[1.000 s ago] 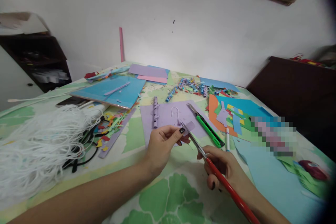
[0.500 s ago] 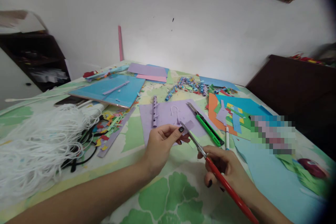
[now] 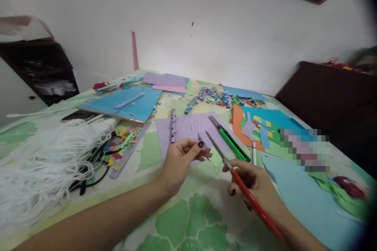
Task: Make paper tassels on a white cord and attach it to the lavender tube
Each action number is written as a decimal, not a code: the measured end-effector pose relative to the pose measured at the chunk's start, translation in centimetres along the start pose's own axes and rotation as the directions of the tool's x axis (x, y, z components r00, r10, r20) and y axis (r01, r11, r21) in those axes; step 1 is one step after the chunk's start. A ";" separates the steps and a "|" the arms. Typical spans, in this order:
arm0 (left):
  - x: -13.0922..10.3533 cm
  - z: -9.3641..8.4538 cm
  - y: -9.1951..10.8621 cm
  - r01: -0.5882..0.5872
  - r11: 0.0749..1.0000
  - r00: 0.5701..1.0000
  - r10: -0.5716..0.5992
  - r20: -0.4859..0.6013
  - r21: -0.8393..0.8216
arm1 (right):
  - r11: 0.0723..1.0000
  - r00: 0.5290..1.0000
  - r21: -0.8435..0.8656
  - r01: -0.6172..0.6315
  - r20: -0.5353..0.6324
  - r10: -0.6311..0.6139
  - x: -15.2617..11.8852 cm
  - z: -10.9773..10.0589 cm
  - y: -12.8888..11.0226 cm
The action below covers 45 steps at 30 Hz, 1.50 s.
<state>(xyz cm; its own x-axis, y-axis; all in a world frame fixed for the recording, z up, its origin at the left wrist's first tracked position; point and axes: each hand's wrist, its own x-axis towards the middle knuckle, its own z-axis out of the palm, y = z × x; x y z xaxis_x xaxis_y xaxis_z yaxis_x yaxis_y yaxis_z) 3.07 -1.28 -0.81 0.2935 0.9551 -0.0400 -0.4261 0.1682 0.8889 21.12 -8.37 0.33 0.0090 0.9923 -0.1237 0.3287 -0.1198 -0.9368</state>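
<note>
My left hand (image 3: 185, 157) is closed in a pinch above the purple sheet (image 3: 188, 123). Between its thumb and fingers is a small piece of purple paper (image 3: 204, 147), partly hidden by the fingertips. A curved white string (image 3: 195, 122) runs down to just above these fingers; whether they hold it I cannot tell. My right hand (image 3: 250, 184) grips red-handled scissors (image 3: 235, 172), seen nearly edge-on. Their metal tip points up and left, a little apart from my left fingertips. A rolled purple paper tube with dark spots (image 3: 172, 125) lies left of the string.
A green utility knife (image 3: 234, 143) lies with blade out, right of the hands, beside a white marker (image 3: 254, 153). White cord (image 3: 53, 164) is heaped at left, near paper scraps (image 3: 125, 141). Blue sheets (image 3: 126, 102), a decorated paper chain (image 3: 209, 96) and coloured paper (image 3: 240, 125) lie farther back.
The scissors have drawn slightly away from my left fingertips. The flat purple piece seen beside their blades before no longer shows there. My left hand has hardly moved.
</note>
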 end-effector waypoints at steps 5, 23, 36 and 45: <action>-0.1 0.1 0.2 0.040 0.999 0.999 -0.039 0.033 -0.024 | 0.998 0.995 0.044 0.045 -0.092 -0.041 0.3 -0.6 1.0; 0.3 -0.7 0.4 0.016 0.997 0.992 -0.025 0.122 0.076 | 0.977 0.980 -0.130 0.168 -0.082 -0.180 0.1 -0.5 0.4; 0.2 -0.6 0.9 0.114 0.991 0.984 -0.122 0.133 0.064 | 0.962 0.980 -0.192 0.194 -0.006 -0.199 0.1 -0.1 0.9; 0.1 -0.3 0.4 0.130 0.991 0.986 -0.126 0.113 -0.025 | 0.833 0.949 -0.483 0.272 -0.006 -0.314 -0.4 0.1 0.2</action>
<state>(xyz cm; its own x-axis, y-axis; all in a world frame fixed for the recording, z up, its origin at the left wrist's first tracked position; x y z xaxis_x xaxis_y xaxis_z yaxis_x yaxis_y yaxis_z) 2.69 -1.05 -0.55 0.4398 0.8925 -0.1000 -0.4054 0.2967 0.8646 21.13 -8.78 0.18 -0.0887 0.9799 0.1785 0.7319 0.1857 -0.6556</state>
